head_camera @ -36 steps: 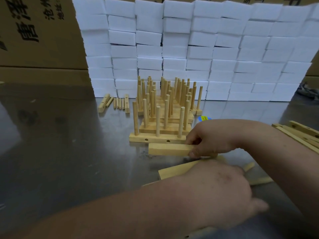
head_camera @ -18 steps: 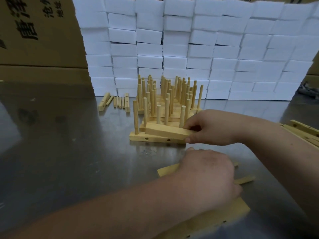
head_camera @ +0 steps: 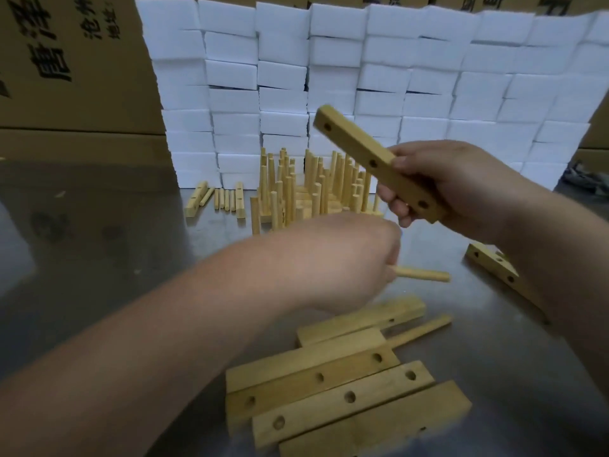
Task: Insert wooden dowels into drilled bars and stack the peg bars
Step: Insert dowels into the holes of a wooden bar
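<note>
The right hand (head_camera: 461,189) has raised the bar (head_camera: 356,140) — left hand (head_camera: 342,262) grips dowel (head_camera: 425,276).

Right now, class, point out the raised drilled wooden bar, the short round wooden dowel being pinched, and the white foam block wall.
Raised drilled wooden bar (head_camera: 352,145): head view, between two holes.
Short round wooden dowel (head_camera: 425,274): head view, mid-shaft.
White foam block wall (head_camera: 428,77): head view, one block's front.

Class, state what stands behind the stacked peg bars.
A wall of white blocks rises behind the peg bars, with cardboard boxes beyond. The left hand hides the stack's front, and the dowels partly cover the lowest blocks.
</note>
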Demonstrator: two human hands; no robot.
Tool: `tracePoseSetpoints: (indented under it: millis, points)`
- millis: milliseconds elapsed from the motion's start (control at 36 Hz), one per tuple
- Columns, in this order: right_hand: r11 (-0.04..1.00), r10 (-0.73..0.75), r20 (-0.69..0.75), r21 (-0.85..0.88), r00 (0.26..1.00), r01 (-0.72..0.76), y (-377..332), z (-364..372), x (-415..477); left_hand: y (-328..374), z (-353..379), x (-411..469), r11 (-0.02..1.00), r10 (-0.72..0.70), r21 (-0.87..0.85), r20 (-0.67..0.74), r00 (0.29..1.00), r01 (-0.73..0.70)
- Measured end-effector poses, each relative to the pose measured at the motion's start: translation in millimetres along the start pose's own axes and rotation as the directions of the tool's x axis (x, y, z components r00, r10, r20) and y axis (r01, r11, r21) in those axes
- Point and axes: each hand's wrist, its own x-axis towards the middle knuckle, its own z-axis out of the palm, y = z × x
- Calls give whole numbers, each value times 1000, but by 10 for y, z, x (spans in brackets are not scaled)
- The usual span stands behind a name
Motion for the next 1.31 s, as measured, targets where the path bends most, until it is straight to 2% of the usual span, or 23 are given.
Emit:
tracePoseSetpoints:
  millis: [83, 250, 361, 472, 778, 889, 1000, 1306]
  points:
    - [991, 63, -38, 118, 997, -58, 3, -8, 15, -144, -238, -46, 996, -87, -26, -40, 995, 86]
    - [926, 205, -46, 334, 978, -178, 42, 10, 45, -486, -626, -206, 971, -228, -144, -308, 924, 192]
    - [905, 217, -36, 381, 975, -188, 44, 30, 61, -569, -627, -205, 959, -269, -190, -383, 884, 210]
    - [918, 211, -10, 345, 977, -195, 49, 120, 57, -554, -561, -159, 954, -286, -212, -447, 848, 210]
    - [942, 152, -23, 305, 988, -138, 46, 226, 30, -583, -511, -133, 941, -312, -284, -522, 794, 183]
    - [939, 139, 11, 317, 990, -136, 52, 239, 26, -568, -497, -124, 945, -305, -271, -511, 804, 186]
    - [946, 119, -35, 306, 992, -103, 26, 230, 15, -576, -478, -113, 942, -314, -268, -488, 814, 202]
    - [947, 173, -90, 289, 981, -140, 3, 314, -20, -565, -439, -92, 948, -291, -259, -475, 831, 184]
